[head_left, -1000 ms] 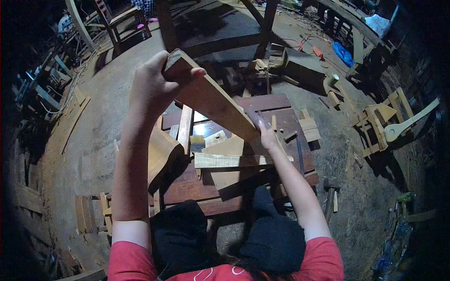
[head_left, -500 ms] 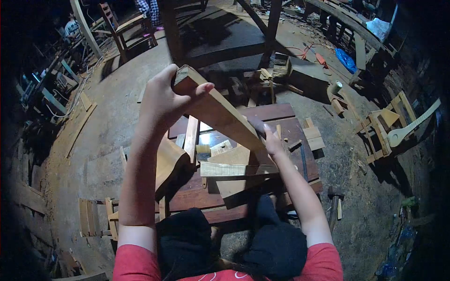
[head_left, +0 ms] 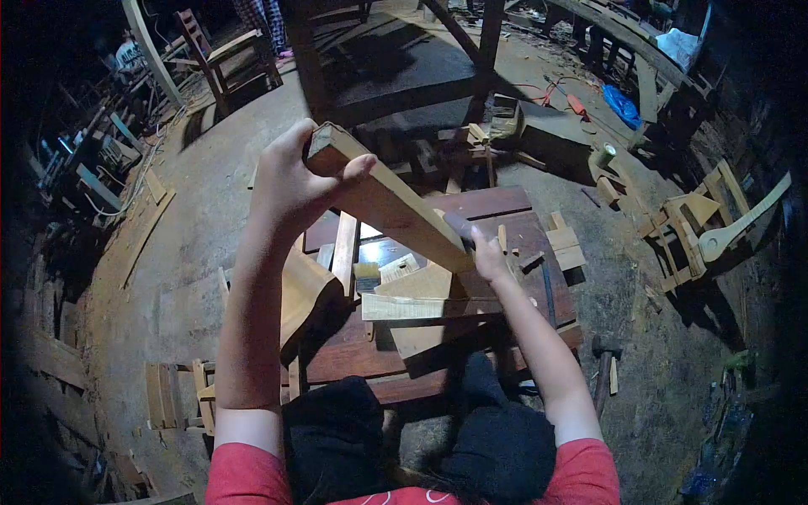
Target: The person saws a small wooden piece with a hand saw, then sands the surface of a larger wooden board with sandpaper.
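Observation:
My left hand (head_left: 295,172) grips the raised upper end of a thick wooden board (head_left: 396,206), thumb across its near face. The board slants down to the right. Near its lower end, my right hand (head_left: 490,257) is closed on a dark, flat piece of sandpaper (head_left: 458,225), which lies against the board's upper edge. Beneath are a pale wood block (head_left: 412,308) and other cut pieces on a low reddish-brown wooden table (head_left: 349,358). A curved wooden piece (head_left: 307,295) rests at the left of the table.
A hammer (head_left: 604,370) stands on the floor to the right. Beyond it is a small wooden frame (head_left: 673,240) with a pale spoon-shaped piece (head_left: 724,240). A chair (head_left: 223,59) and a person's checked trousers (head_left: 265,21) are at the back left. Wood scraps lie around.
The sandpaper and my right hand have shifted slightly up and left along the board's edge. My left hand keeps its grip, with the board's upper end slightly lower and further left.

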A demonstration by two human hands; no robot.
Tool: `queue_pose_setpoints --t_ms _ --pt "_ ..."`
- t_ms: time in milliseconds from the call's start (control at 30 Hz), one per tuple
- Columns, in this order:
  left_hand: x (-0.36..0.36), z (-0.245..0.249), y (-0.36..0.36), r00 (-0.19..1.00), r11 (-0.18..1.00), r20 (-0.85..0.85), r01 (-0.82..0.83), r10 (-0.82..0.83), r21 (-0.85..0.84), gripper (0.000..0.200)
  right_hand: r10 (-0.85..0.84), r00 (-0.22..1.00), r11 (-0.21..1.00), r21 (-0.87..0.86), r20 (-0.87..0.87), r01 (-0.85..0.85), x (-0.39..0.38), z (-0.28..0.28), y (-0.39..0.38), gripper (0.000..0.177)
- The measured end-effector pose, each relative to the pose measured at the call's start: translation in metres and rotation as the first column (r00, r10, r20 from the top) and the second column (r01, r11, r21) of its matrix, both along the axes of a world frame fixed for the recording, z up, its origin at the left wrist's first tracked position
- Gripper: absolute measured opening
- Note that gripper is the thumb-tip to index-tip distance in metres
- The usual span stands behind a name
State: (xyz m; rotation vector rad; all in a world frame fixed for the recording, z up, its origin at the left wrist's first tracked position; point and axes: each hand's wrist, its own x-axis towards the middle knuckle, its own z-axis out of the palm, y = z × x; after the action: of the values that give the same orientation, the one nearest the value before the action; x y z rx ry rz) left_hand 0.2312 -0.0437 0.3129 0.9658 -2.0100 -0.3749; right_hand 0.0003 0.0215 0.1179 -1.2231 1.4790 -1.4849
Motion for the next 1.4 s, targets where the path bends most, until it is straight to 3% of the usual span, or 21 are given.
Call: queue_pose_setpoints --t_ms 67,167,233,333,433,467,567,700,767,800,833,900,933,967,1033,1067,1133,1167,1233,1300,1400 --pt "-0.002 0.001 0.000 1.000 1.000 0.009 0.005 -0.004 -0.022 0.049 -0.005 1.000 0.998 0.059 -0.001 0.005 -0.004 -0.002 -0.001 0.039" --pt "-0.006 0.004 0.005 1.000 1.000 0.013 0.021 -0.021 -0.020 0.047 0.022 1.000 1.000 0.004 -0.005 -0.022 0.025 0.053 -0.001 0.040" --pt "-0.007 0.004 0.006 0.999 0.999 0.012 0.036 -0.036 0.000 0.046 -0.083 0.957 0.985 -0.167 -0.278 0.038 0.038 0.073 -0.001 0.041" --pt "-0.008 0.005 0.006 0.996 0.996 -0.017 0.091 -0.091 0.009 0.046 0.037 0.989 0.968 -0.240 -0.145 -0.071 0.041 0.071 -0.003 0.044" --pt "-0.007 0.004 0.007 0.998 0.998 -0.011 0.056 -0.056 -0.003 0.046 0.084 0.996 0.951 -0.297 -0.017 -0.085 0.027 0.036 0.000 0.045" --pt "-0.005 0.002 0.006 0.998 0.998 -0.020 0.062 -0.062 0.003 0.045 -0.016 0.995 0.992 -0.126 -0.102 0.003 0.015 0.011 0.003 0.045" --pt "-0.003 0.005 0.009 0.997 0.997 -0.006 0.071 -0.071 0.040 0.042 -0.042 0.999 0.997 -0.066 0.015 0.043 -0.006 -0.030 0.006 0.045" --pt "-0.006 0.003 0.005 0.997 0.997 0.044 0.061 -0.062 0.037 0.038 -0.067 0.996 0.997 0.046 -0.064 0.070 0.017 0.027 0.005 0.044" --pt "-0.007 0.001 0.001 0.998 0.998 0.026 0.060 -0.061 0.032 0.038 -0.059 0.998 0.991 -0.119 0.006 0.060 0.032 0.050 -0.002 0.044" --pt "-0.007 0.000 0.001 0.998 0.997 0.010 0.063 -0.064 0.032 0.038 -0.082 0.968 0.938 -0.347 -0.235 -0.005 0.034 0.060 0.000 0.043" --pt "-0.007 0.000 0.001 0.998 0.997 0.019 0.065 -0.066 0.034 0.038 -0.084 0.970 0.938 -0.347 -0.227 0.000 0.035 0.064 0.002 0.043" --pt "-0.005 0.001 0.003 0.997 0.997 0.036 0.074 -0.074 0.005 0.037 0.036 0.999 0.984 -0.178 0.011 -0.033 0.038 0.067 0.005 0.041" --pt "-0.005 0.001 0.003 0.996 0.997 0.040 0.078 -0.078 0.005 0.037 0.110 0.993 0.932 -0.352 0.036 -0.090 0.032 0.043 -0.003 0.041" --pt "-0.004 0.001 0.004 0.997 0.997 0.036 0.072 -0.072 0.008 0.037 0.107 0.994 0.932 -0.353 0.037 -0.088 0.027 0.022 -0.004 0.041" --pt "-0.002 0.000 0.003 0.998 0.998 0.024 0.066 -0.066 0.012 0.036 -0.150 0.989 0.976 -0.161 0.003 0.149 0.015 -0.016 0.004 0.042" --pt "-0.001 -0.001 0.000 0.998 0.998 0.025 0.059 -0.060 0.017 0.036 -0.153 0.988 0.976 -0.160 -0.004 0.150 0.000 -0.038 0.000 0.042" --pt "-0.002 -0.003 -0.001 0.998 0.998 0.019 0.054 -0.055 0.018 0.036 -0.119 0.981 0.949 0.272 -0.152 0.157 -0.017 -0.045 -0.002 0.042" --pt "-0.002 -0.003 -0.001 0.998 0.998 0.006 0.062 -0.062 0.005 0.036 -0.121 0.980 0.950 0.267 -0.156 0.160 -0.020 -0.051 -0.004 0.042" --pt "-0.004 -0.003 -0.002 0.997 0.997 -0.005 0.073 -0.073 -0.005 0.036 0.003 0.998 1.000 -0.011 -0.058 -0.004 0.008 0.002 -0.005 0.041" --pt "-0.005 -0.002 -0.001 0.996 0.996 -0.040 0.081 -0.082 -0.035 0.039 0.052 0.992 0.992 -0.107 -0.118 -0.064 0.009 -0.010 -0.030 0.042" --pt "-0.004 -0.003 -0.001 0.997 0.997 -0.033 0.074 -0.076 -0.036 0.038 0.068 0.998 0.996 0.050 -0.008 -0.067 0.039 0.069 0.001 0.043"
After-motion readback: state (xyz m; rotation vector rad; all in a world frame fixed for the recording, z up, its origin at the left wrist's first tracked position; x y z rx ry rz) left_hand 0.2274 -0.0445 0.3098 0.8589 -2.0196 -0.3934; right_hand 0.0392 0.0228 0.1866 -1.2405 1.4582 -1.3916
